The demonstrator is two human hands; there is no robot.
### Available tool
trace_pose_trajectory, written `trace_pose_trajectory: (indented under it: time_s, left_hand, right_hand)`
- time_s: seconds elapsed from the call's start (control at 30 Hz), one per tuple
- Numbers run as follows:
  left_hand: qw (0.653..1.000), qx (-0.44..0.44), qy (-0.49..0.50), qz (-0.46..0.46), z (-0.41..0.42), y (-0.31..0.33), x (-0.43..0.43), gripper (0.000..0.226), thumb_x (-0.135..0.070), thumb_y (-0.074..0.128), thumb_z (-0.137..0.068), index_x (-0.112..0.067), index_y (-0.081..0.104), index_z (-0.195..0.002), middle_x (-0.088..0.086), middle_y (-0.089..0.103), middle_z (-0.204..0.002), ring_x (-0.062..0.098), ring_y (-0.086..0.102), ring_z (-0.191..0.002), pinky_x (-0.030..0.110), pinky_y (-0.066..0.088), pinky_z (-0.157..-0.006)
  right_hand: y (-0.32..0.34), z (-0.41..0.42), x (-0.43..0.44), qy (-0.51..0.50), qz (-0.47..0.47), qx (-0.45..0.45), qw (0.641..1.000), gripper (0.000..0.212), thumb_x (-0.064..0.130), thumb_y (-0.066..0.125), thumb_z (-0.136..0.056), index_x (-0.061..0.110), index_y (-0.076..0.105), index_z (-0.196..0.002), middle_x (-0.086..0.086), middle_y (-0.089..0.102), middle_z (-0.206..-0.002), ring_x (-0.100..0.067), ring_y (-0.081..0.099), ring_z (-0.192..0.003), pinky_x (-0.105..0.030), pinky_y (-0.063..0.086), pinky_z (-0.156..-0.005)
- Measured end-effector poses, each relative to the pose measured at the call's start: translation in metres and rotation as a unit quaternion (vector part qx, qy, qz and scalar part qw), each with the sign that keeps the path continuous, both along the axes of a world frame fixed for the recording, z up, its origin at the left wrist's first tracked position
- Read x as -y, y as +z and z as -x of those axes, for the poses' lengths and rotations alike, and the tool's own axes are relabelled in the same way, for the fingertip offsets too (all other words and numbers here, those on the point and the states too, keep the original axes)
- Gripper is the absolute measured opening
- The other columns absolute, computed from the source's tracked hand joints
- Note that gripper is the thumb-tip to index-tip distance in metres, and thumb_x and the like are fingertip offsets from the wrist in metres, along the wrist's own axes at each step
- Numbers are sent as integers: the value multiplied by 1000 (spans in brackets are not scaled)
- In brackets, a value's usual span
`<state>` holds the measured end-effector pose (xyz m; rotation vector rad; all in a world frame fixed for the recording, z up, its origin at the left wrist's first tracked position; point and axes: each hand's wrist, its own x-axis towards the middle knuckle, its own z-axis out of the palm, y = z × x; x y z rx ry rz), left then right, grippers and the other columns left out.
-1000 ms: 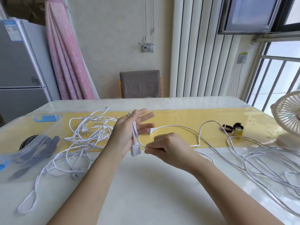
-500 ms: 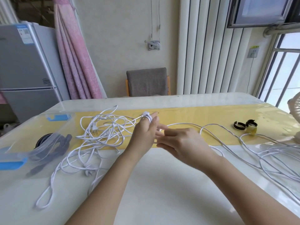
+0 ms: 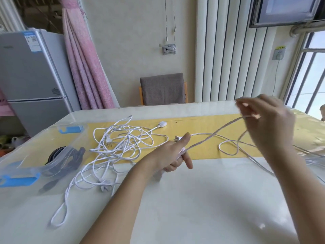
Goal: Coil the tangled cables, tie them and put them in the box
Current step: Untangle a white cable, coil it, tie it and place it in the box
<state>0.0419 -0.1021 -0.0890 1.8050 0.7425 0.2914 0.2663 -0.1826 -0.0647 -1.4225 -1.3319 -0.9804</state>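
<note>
A tangle of white cables [image 3: 121,145] lies on the table left of centre, with plugs at its edges. My left hand [image 3: 173,154] grips one white cable [image 3: 212,136] near its end. That cable runs taut up to my right hand [image 3: 265,120], raised at the right, which pinches it between thumb and fingers. More of the cable loops on the yellow runner [image 3: 202,124] below my right hand. A clear plastic box [image 3: 52,155] with blue latches stands at the left and holds dark coiled cables [image 3: 70,159].
A white socket end [image 3: 162,124] lies on the runner behind my left hand. More white cable trails off the right edge [image 3: 314,161]. A grey chair [image 3: 162,88] stands behind the table, a fridge [image 3: 33,80] at the left.
My right hand has moved from beside my left hand up and far to the right, drawing the cable out taut. My left hand has dropped lower. The view has tilted upward.
</note>
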Motion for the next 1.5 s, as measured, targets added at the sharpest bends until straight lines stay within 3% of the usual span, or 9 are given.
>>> trace_pose_trajectory:
  time_s: [0.2,0.37,0.47,0.67,0.83,1.07,1.23,1.4,1.5]
  left_hand:
    - [952,41,-277,122,31,12,-4,40,-39,53,-87,-23,56,-51,-13,26,-38,8,18,-36,18,16,-37]
    - [728,326,-399,453,38,16,-23,41,-37,36,-100,-13,44,-67,-5,20,-42,6,15,-33,18,11,-33]
    - [663,470,-311,492,48,16,-37,40,-37,28,-100,-14,42,-70,-7,21,-47,6,16,-35,21,10,-39]
    - [723,500,-179,441,63,7,-52,40,-35,16,-99,-17,40,-73,-3,26,-53,8,16,-39,23,12,-42]
    - [779,426,-180,423,45,6,-47,37,-32,22,-102,-17,38,-72,3,36,-58,8,16,-38,24,13,-40]
    - [794,367,-231,426,13,-2,-29,39,-32,26,-102,-17,36,-68,-1,36,-54,11,27,-37,21,15,-37]
    - [779,396,-212,439,15,-1,-31,38,-33,28,-102,-17,38,-70,1,35,-55,14,32,-43,22,14,-39]
    - [708,460,-196,499,15,-7,-40,44,-30,32,-101,-4,53,-72,3,34,-55,12,21,-38,26,17,-41]
    - [732,516,-93,435,10,-2,-36,42,-31,37,-98,-11,52,-65,-2,32,-48,10,20,-39,25,23,-38]
  right_hand:
    - [-17,-38,-9,-56,73,-118,989,22,-6,59,-83,7,73,-92,-17,65,-94,-39,55,-91,-37,39,-76]
    - [-33,-41,-19,-18,279,-191,941,33,-10,45,-86,8,71,-96,-11,68,-84,-29,57,-76,-29,34,-57]
    - [-42,-34,-22,6,356,-218,909,27,-1,45,-92,10,68,-98,-10,65,-76,-27,54,-71,-25,36,-54]
    - [-47,-22,-24,9,449,-215,867,56,28,75,-78,22,53,-129,-4,56,-113,-20,51,-98,-29,39,-73]
    - [-46,14,-32,105,347,-122,924,98,51,79,-65,31,28,-147,3,35,-144,-22,22,-137,-46,16,-114]
    - [-50,67,-31,261,322,-111,903,80,34,70,-83,36,22,-147,10,43,-139,-8,29,-136,-39,7,-117]
    - [-49,83,-26,346,335,-179,858,26,17,45,-100,26,61,-119,8,46,-65,-10,43,-64,-21,35,-60]
    - [-57,91,-28,227,351,-26,908,51,37,26,-98,28,26,-149,4,55,-88,-26,50,-72,-38,42,-61]
    - [-63,92,-29,195,392,56,898,44,34,27,-97,25,47,-135,-2,54,-75,-30,42,-62,-34,31,-52]
